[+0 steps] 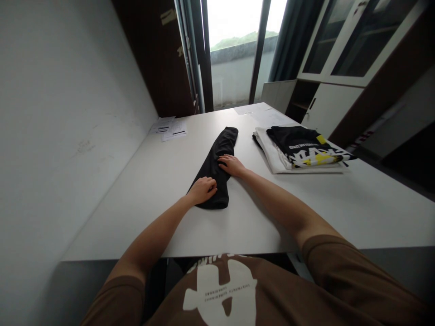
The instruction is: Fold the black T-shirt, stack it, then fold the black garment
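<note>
A long folded black garment (217, 154) lies on the white table in front of me, its narrow end pointing toward the window. Which kind of garment it is, I cannot tell. My left hand (203, 190) is at its near left part, with the fingers curled closed on the cloth. Farther up, my right hand (231, 165) lies over the right edge, its fingers stretched flat across the fabric.
To the right, a stack of folded clothes (302, 149) in black and white, with yellow print, sits on the table (136, 217). Papers (170, 128) lie at the far left corner beside the wall (68, 113). More sheets (261, 113) are at the far edge, before a cabinet (333, 102).
</note>
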Demonstrator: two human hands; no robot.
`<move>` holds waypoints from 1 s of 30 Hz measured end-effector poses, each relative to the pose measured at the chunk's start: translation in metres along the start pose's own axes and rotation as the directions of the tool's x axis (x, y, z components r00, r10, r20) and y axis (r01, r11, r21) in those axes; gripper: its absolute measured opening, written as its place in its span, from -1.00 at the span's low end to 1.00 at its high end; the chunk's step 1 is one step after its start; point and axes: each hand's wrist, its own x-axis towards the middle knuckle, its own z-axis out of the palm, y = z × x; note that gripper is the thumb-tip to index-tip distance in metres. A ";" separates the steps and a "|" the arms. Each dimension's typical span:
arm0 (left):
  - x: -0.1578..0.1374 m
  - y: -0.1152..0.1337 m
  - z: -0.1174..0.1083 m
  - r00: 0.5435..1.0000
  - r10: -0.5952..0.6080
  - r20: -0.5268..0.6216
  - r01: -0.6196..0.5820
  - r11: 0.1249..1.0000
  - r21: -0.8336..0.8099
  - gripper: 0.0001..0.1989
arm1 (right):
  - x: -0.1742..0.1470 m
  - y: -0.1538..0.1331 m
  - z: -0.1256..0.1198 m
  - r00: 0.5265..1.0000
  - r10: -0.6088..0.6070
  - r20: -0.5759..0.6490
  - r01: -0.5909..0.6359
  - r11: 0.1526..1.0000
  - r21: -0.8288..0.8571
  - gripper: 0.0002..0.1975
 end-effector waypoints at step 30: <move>0.001 0.001 -0.001 1.000 0.009 0.001 -0.009 1.000 0.003 -0.91 | -0.001 -0.002 -0.003 1.000 -0.002 0.003 0.002 1.000 0.008 -0.57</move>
